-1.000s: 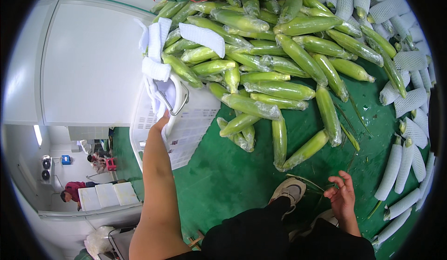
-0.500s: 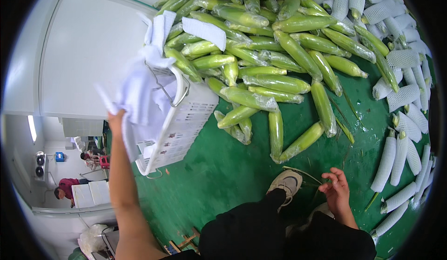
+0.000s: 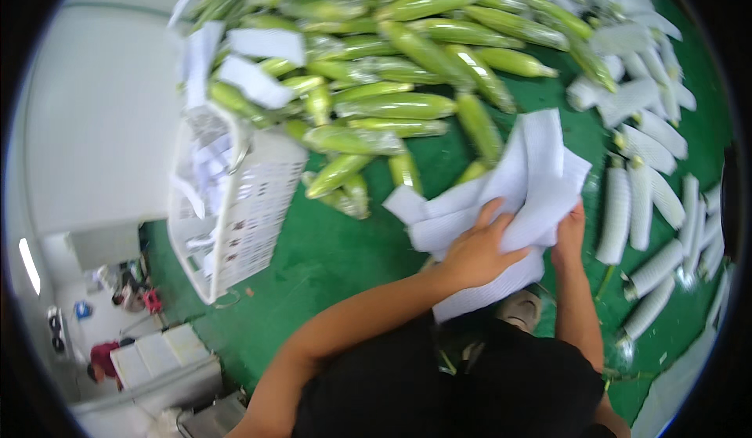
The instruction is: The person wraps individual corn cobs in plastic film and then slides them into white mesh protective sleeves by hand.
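A bunch of flat white foam net sleeves (image 3: 536,156) is held in front of me, above the green floor. My left hand (image 3: 479,251) grips the bunch from its near side, thumb up and fingers partly folded into it. On its right edge my right hand (image 3: 570,230) is closed round the sleeves, its fingertips partly hidden. Beyond lie many green corn cobs (image 3: 395,107) in clear film, heaped on the floor. Over to the right, cobs in white foam net sleeves (image 3: 616,212) lie in a spread pile.
A white plastic basket (image 3: 262,207) stands at the left, with more white sleeves inside. Several loose sleeves (image 3: 254,81) rest on the cobs behind it. My shoe (image 3: 521,311) is below the bunch. Far left, people are visible beside white boxes (image 3: 160,356).
My left hand has carried a bunch of sleeves from the basket to the right, in front of me. My right hand, empty before, has come up and closed on it. The view has shifted.
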A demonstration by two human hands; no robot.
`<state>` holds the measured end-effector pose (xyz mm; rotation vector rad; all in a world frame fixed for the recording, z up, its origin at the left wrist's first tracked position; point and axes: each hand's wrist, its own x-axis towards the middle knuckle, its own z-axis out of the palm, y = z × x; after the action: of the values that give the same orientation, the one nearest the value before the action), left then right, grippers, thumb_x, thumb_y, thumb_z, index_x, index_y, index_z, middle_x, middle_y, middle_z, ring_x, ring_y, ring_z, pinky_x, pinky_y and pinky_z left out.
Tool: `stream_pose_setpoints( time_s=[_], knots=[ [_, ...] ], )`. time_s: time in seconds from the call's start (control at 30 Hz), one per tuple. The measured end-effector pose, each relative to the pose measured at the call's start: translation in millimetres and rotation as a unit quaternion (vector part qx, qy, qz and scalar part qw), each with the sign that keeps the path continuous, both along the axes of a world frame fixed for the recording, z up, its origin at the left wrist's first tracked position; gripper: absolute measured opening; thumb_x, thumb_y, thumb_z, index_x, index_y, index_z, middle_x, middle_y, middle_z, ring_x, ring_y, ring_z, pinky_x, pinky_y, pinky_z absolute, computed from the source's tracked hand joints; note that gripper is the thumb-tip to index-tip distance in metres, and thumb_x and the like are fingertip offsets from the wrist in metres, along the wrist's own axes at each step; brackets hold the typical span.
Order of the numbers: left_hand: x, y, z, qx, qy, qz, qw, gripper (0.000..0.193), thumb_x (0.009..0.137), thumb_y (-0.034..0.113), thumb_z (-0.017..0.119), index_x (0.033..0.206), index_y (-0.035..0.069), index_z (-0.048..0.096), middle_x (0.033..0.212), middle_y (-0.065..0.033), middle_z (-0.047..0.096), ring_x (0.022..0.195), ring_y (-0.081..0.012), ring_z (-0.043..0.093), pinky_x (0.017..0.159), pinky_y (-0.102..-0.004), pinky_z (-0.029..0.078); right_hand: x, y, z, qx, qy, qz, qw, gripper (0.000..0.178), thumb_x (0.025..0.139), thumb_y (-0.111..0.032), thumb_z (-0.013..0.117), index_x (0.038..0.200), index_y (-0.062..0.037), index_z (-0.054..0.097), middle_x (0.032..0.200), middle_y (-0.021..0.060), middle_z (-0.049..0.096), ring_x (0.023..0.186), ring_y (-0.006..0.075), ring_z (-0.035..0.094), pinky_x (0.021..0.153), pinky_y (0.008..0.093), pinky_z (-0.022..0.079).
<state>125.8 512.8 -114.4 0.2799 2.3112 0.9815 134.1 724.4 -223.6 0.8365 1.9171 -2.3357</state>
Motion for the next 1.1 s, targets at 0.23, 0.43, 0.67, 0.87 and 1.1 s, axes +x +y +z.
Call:
stream_pose_setpoints(
  time_s=[0.23,0.43,0.67,0.87,1.1],
  knots=[
    [15,-5,26,-0.183,-0.012,-0.41,0.893,0.076,0.085,0.051,0.068,0.141,0.006,0.044,0.137,-0.0162,0.049,0.108,-0.0354,0.063,0.089,-0.0437,0.052,-24,85,77,0.389,0.082,-0.114,0.91,0.05,0.088,-0.005,0.057,0.137,-0.0014,0.05,0.13,0.0159,0.055,0.119,0.028,0.055,0.103,0.0348,0.041],
    [-84,-6,-34,0.138,0.078,0.25,0.955,0.021,0.099,0.023,0.055,0.096,0.003,0.062,0.085,-0.0143,0.066,0.077,-0.0291,0.064,0.07,-0.0393,0.049,-50,82,125,0.427,0.161,0.149,0.877,0.072,0.082,0.001,0.055,0.15,-0.0149,0.039,0.151,0.0169,0.042,0.135,0.0298,0.047,0.109,0.0382,0.04],
    [-111,-11,-127,-0.22,0.089,-0.12,0.964,0.074,0.066,0.028,0.083,0.128,0.006,0.05,0.123,-0.0196,0.056,0.116,-0.0401,0.054,0.099,-0.047,0.046,-39,22,45,0.494,-0.111,0.435,0.745,0.062,0.083,-0.012,0.057,0.143,-0.0208,0.044,0.096,0.0144,0.068,0.077,0.0335,0.069,0.061,0.0481,0.053],
    [-91,18,-106,-0.052,0.062,-0.065,0.995,0.033,0.077,0.016,0.067,0.103,0.003,0.051,0.101,-0.0202,0.059,0.098,-0.0435,0.058,0.087,-0.0451,0.048,-3,14,15,0.397,0.025,0.279,0.874,0.048,0.087,-0.012,0.055,0.135,-0.0192,0.049,0.108,0.0159,0.06,0.08,0.0386,0.065,0.068,0.0489,0.053],
    [-84,49,-23,0.326,0.058,0.067,0.941,0.066,0.09,0.038,0.071,0.137,-0.001,0.046,0.109,-0.0119,0.061,0.094,-0.0162,0.058,0.086,-0.0315,0.048,-20,13,105,-0.185,0.135,0.251,0.94,0.061,0.096,-0.012,0.055,0.151,-0.0112,0.029,0.115,0.0076,0.058,0.106,0.0194,0.061,0.09,0.033,0.048]
  ],
)
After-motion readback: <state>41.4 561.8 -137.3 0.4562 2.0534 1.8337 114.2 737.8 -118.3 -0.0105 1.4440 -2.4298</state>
